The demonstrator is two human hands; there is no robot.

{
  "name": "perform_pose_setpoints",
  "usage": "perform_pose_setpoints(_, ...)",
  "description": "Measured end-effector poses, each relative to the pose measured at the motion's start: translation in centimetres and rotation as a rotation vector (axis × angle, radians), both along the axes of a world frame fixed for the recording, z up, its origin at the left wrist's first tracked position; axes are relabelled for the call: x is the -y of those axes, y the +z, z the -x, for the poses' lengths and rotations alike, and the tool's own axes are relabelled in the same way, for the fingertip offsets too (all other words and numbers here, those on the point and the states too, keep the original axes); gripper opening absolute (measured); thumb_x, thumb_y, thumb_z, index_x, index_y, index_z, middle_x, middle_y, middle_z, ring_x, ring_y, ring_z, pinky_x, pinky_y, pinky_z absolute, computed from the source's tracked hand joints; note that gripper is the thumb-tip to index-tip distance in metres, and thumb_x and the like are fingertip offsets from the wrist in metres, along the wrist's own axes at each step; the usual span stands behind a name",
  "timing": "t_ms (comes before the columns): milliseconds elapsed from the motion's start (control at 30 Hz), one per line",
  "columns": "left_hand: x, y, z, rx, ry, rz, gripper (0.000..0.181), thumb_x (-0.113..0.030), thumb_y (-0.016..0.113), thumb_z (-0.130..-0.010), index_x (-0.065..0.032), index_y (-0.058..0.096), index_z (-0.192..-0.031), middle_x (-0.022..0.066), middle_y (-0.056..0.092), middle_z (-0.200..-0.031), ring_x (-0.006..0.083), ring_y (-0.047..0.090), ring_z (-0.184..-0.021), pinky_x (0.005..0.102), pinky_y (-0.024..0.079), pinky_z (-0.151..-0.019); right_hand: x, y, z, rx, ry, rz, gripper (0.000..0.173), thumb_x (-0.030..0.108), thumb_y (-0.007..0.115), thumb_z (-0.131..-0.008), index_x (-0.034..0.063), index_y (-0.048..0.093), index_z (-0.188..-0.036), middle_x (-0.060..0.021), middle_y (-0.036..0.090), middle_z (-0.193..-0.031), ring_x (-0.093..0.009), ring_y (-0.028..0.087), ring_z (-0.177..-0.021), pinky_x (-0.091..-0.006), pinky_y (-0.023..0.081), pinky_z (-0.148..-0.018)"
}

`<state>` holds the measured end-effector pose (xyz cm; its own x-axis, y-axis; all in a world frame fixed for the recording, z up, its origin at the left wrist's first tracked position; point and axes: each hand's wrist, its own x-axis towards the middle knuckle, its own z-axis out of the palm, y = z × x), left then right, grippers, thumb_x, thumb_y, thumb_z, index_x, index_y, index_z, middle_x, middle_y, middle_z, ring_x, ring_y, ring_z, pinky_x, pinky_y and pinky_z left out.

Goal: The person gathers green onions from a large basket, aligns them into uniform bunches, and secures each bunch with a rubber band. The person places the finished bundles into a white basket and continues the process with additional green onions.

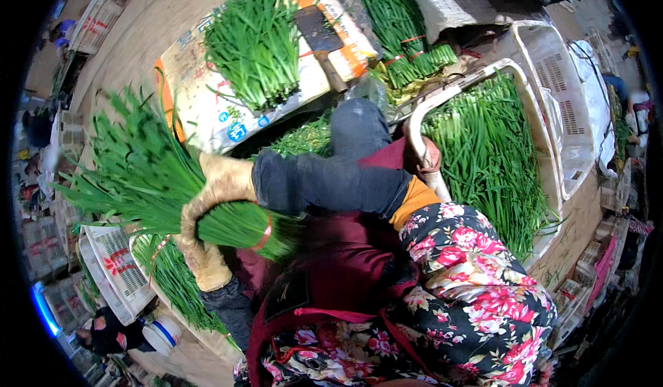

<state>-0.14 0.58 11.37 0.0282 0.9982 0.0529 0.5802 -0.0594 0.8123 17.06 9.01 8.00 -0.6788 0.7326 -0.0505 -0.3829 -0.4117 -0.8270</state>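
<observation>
A large bundle of Chinese chives point(150, 169) lies across both hands at the left, with its cut ends towards my lap. A red band point(265, 234) rings it near those ends. My right hand point(225, 177), apparently in a soiled tan glove, grips the bundle from the upper side. On the lower side, my left hand point(210, 268) clasps it, gloved in the same way. Beyond my hands, a loose pile of chives point(254, 45) rests on a printed sack point(202, 120). Beside that pile lies a cleaver point(318, 32) with a wooden handle.
At my right stands a white plastic crate point(551, 190) full of chives, with another crate point(582, 128) beside it. Tied chive bundles point(399, 29) lie behind the sack's right end. More banded chives point(176, 278) fill a container at my left. A person point(111, 330) is beyond, near a white bucket point(160, 336).
</observation>
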Motion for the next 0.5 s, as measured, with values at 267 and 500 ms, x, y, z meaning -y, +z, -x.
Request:
perform_pose_setpoints(267,-4.5,8.5,7.6,-0.215,0.018,-0.133,0.036,0.005,0.060,-0.077,-0.0065,0.066,-0.112,0.0140,0.065,-0.112,0.0242,0.059,-0.108,0.0345,0.044,-0.095,-5.8,9.9,6.5,0.139,-0.176,-0.879,0.033,0.015,0.067,-0.074,0.0208,0.069,-0.107,-0.0202,0.058,-0.114,-0.031,0.057,-0.106,-0.0338,0.045,-0.092)
perform_pose_setpoints(500,-8.2,16.7,23.7,-0.090,-0.100,-0.317,0.040,-0.003,0.052,-0.085,-0.0037,0.056,-0.125,0.0114,0.056,-0.128,0.0178,0.052,-0.119,0.0300,0.038,-0.102,-11.4,19.1,24.4,-0.337,-0.089,-0.616,0.044,-0.011,0.066,-0.071,-0.0006,0.056,-0.112,-0.0062,0.064,-0.101,-0.015,0.059,-0.091,-0.0275,0.049,-0.078)
